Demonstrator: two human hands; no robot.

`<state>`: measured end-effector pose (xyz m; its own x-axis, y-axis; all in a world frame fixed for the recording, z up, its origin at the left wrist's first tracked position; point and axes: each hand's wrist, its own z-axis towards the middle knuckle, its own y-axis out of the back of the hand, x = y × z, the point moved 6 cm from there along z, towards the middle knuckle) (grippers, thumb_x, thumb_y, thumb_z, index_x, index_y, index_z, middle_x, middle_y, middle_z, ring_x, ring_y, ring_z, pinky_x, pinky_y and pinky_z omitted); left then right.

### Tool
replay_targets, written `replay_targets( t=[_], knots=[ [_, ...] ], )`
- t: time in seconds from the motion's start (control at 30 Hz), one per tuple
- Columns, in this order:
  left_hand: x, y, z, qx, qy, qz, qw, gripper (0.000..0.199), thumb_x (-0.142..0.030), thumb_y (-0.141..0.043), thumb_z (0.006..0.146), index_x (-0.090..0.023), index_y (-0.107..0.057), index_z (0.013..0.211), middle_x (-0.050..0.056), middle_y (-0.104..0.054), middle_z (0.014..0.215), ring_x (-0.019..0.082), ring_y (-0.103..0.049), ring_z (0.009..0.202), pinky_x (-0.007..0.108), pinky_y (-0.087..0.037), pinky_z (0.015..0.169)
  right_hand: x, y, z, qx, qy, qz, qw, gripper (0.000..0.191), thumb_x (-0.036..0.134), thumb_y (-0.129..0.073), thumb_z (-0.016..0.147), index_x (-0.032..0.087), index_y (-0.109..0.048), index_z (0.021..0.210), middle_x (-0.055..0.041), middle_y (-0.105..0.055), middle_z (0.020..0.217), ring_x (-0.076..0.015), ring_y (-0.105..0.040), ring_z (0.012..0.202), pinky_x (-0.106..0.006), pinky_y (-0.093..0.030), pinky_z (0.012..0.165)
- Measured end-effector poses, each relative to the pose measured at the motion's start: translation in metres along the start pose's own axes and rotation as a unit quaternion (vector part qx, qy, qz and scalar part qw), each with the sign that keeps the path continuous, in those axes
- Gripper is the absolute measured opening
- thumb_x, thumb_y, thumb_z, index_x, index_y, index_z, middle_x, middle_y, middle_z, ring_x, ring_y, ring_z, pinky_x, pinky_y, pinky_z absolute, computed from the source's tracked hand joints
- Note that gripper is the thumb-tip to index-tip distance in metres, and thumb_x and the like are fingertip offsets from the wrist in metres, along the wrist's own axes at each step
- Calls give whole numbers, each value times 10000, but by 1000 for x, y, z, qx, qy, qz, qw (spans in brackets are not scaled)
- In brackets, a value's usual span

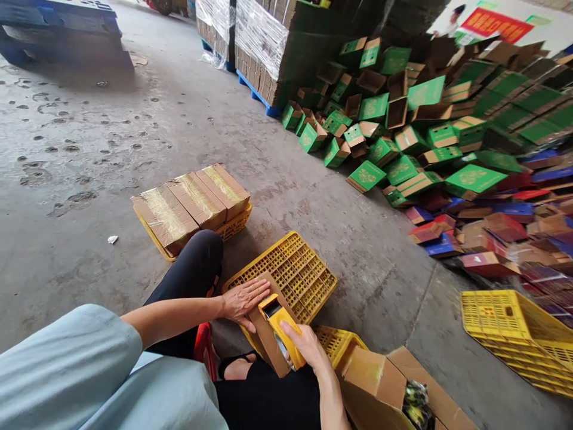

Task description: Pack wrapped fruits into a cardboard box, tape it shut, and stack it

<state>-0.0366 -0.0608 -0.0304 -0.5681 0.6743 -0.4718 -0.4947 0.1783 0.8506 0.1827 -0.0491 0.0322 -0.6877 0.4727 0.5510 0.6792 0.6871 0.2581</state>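
Note:
A brown cardboard box rests in front of me, on or against an upturned yellow crate. My left hand lies flat on the box's top, fingers stretched out. In my right hand is a yellow tape dispenser, its dark front end resting at the box's upper face close to the left fingertips. The hand's grip partly hides the tape roll. To my right stands an open cardboard carton, with dark-wrapped contents showing inside.
Three taped cardboard boxes sit on a yellow crate at front left. Another yellow crate stands at far right. Green boxes and red and blue boxes lie heaped behind. Wrapped cardboard stacks stand on a blue pallet.

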Motion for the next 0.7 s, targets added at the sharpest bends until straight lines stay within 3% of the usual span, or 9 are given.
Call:
replay_targets(
  t=[0.27,0.5,0.7],
  knots=[
    [0,-3,-1,-4,0,9,1000,1210,-817,-529,885,-26,-48,1665,295,-129,1694,407,-134,1597,548,-142,1302,-2,3,-3,-21,5,-26,999,510,690,-553,889,193,-615,792,-47,-681,521,-218,-684,475,-295,-553,445],
    [-5,-12,4,9,37,-7,999,1142,-800,-517,905,-57,-110,1670,271,-143,1705,401,-142,1600,543,-133,1301,-2,-4,-4,-41,14,16,999,504,698,-595,866,200,-613,793,-30,-672,517,-198,-653,445,-277,-526,449],
    [11,-1,6,26,43,-29,998,1096,-809,-481,918,-85,-153,1673,242,-180,1710,381,-176,1598,524,-133,1299,14,-14,7,-49,24,50,997,553,736,-608,830,188,-644,767,-41,-692,544,-174,-664,464,-258,-555,497]
  ],
)
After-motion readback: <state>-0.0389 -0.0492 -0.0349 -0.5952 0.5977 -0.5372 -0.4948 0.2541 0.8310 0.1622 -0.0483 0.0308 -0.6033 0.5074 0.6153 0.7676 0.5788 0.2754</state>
